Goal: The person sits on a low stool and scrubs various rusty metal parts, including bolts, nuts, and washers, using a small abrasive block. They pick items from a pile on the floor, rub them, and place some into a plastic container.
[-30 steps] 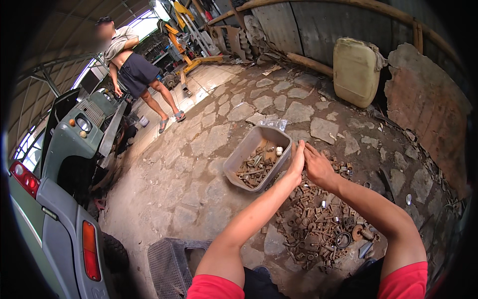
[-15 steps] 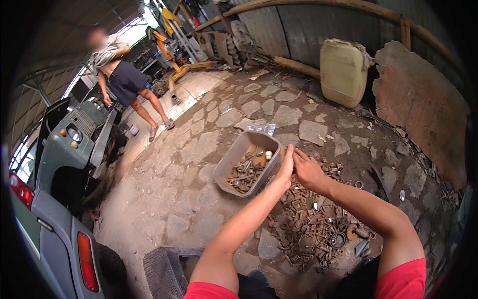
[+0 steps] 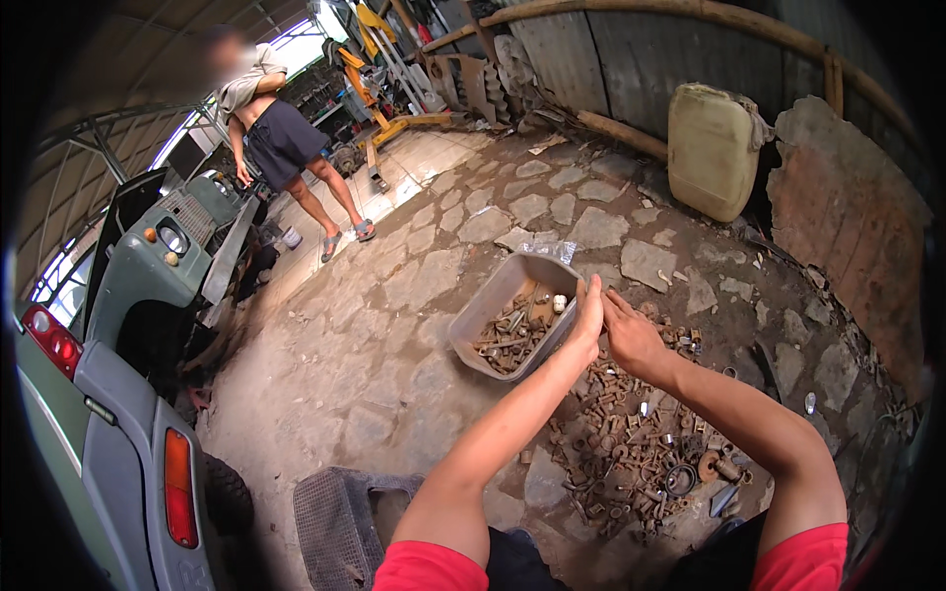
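Note:
My left hand (image 3: pixel 588 323) is held beside the right rim of a grey plastic bin (image 3: pixel 480 300), fingers stretched out and pressed flat together. Facing it, my right hand (image 3: pixel 633 338) has its fingers straight too, a narrow gap between the fingertips. I see nothing held in either hand. Inside the bin lie rusty bolts (image 3: pixel 507 345) and a small white fitting (image 3: pixel 560 303). Below and right of my hands, a heap of rusty nuts, bolts and bushings (image 3: pixel 621 424) spreads over the stone floor, with a dark ring (image 3: pixel 680 480) among them.
A grey mesh-sided crate (image 3: pixel 340 522) stands at lower left, near a vehicle's rear corner (image 3: pixel 148 433). Further off, a person (image 3: pixel 286 148) stands by another vehicle (image 3: pixel 163 251). A yellowish jerrycan (image 3: pixel 711 153) and a rusty metal sheet (image 3: pixel 838 227) lean at the right wall.
The view has shifted, so the surroundings sit further right in the picture. My fingertips are slightly further apart; both hands remain beside the bin.

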`<state>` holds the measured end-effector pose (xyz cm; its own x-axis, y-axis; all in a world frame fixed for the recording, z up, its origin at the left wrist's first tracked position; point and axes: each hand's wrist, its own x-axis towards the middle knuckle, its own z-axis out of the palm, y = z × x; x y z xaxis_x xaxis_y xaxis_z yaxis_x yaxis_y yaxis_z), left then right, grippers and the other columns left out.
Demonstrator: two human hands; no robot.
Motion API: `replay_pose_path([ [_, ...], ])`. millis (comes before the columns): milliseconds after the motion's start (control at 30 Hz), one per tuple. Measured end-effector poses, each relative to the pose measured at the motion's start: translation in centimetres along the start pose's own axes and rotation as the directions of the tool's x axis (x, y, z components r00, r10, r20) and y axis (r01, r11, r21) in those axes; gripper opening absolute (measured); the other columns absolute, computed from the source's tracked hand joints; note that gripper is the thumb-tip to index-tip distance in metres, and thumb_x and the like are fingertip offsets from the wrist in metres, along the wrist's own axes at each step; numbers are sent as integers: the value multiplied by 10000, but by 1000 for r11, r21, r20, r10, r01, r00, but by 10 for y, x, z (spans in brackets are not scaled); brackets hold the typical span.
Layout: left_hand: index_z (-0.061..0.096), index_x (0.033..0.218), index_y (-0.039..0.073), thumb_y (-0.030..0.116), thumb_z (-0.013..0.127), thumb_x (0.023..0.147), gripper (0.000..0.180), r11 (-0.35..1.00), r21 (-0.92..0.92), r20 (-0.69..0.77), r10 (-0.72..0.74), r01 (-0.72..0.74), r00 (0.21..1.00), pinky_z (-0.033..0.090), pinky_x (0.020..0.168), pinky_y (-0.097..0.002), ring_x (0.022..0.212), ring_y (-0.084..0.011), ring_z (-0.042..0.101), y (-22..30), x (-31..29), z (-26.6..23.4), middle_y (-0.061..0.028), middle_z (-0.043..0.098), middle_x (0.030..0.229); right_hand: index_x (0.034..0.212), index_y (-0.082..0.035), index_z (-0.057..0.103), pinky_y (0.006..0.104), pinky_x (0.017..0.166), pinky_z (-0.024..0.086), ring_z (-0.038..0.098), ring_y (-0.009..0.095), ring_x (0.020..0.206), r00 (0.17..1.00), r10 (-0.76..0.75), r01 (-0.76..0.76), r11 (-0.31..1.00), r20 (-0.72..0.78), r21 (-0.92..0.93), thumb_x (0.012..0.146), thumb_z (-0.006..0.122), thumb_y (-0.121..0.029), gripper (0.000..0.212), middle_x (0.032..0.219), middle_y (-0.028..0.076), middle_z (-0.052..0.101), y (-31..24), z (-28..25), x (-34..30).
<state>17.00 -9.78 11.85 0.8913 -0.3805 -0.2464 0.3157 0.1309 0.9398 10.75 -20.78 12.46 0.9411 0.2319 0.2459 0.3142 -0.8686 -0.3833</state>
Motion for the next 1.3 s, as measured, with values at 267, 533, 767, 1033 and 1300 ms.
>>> replay_pose_path([
  [267, 28, 1551, 93, 595, 411, 967, 860, 992, -122, 14, -2, 4, 1000, 191, 1176, -434, 1472, -285, 155, 7, 19, -7, -157, 108, 1604, 1453, 40, 276, 482, 1067, 381, 312, 308, 1420, 990, -114, 113, 993, -84, -21, 826, 506, -50, 673, 1482, 204, 382, -1, -11, -4],
  [533, 262, 1477, 59, 600, 468, 953, 781, 986, -155, 179, 81, -53, 980, 269, 1107, -437, 1398, -268, 305, 21, -47, 24, -161, 312, 1515, 1444, 12, 321, 473, 1033, 412, 358, 303, 1393, 981, -150, 138, 986, -126, -98, 844, 520, -55, 636, 1488, 192, 383, 3, -39, -36],
  [767, 152, 1520, 32, 612, 480, 940, 884, 968, -216, 117, -103, 127, 988, 183, 1170, -436, 1457, -262, 188, -51, -95, -5, -165, 206, 1567, 1428, 75, 311, 464, 1056, 396, 361, 353, 1387, 986, -165, 166, 980, -20, 106, 815, 522, -17, 655, 1451, 261, 401, -18, 20, -87],
  [1033, 179, 1508, 14, 622, 501, 923, 903, 876, -404, 6, -286, 264, 958, 160, 1182, -399, 1450, -241, 208, -124, -135, -25, -139, 224, 1567, 1453, 58, 280, 488, 1073, 371, 298, 339, 1424, 948, -189, 148, 974, 255, 173, 826, 533, -68, 688, 1492, 218, 370, -26, 62, -126],
  [1300, 178, 1518, 44, 565, 507, 948, 839, 880, -431, -145, -286, 199, 947, 158, 1186, -375, 1455, -221, 191, -147, -156, -37, -133, 241, 1556, 1454, 53, 294, 447, 1107, 350, 291, 320, 1431, 908, -160, 64, 967, 388, 248, 833, 517, -57, 669, 1497, 213, 364, -45, 77, -122],
])
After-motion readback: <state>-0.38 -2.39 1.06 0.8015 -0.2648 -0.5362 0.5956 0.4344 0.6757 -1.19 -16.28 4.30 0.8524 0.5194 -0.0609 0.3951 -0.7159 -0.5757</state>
